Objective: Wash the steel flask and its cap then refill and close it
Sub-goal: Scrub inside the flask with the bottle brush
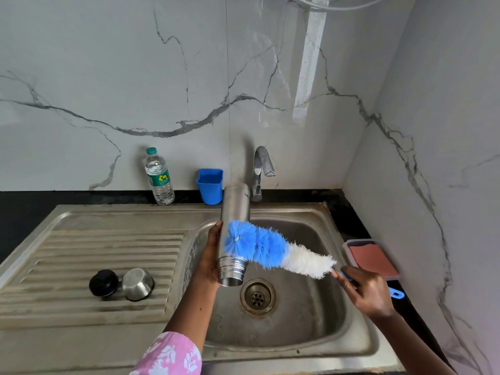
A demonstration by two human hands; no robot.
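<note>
Holding the steel flask (234, 209) above the sink (311, 320), the left hand (209, 255) grips the lower body from the left. Its fingers (216, 228) curl round the wall, and most of them are hidden behind the metal. The flask stands nearly upright but inverted: the threaded open mouth is lowest, close above the drain (257, 295), and the base points up toward the tap (261, 171).

The right hand (370, 290) closes its fingers (342, 278) round the blue handle of a bottle brush (270, 249), and the handle's end sticks out beyond the palm. The blue bristle tip lies against the outside of the flask, just above the threads. The white bristles trail off to the right, toward the handle.

On the ribbed drainboard (81, 247), left of the basin, a black stopper (103, 282) and a steel cap (137, 284) lie side by side, touching or nearly so.

Along the back of the dark worktop (21, 212) stand a plastic water bottle (159, 177) and a blue cup (210, 186). A reddish sponge (372, 258) rests in a tray at the right of the sink. A pink floral sleeve (170, 355) covers the left forearm.
</note>
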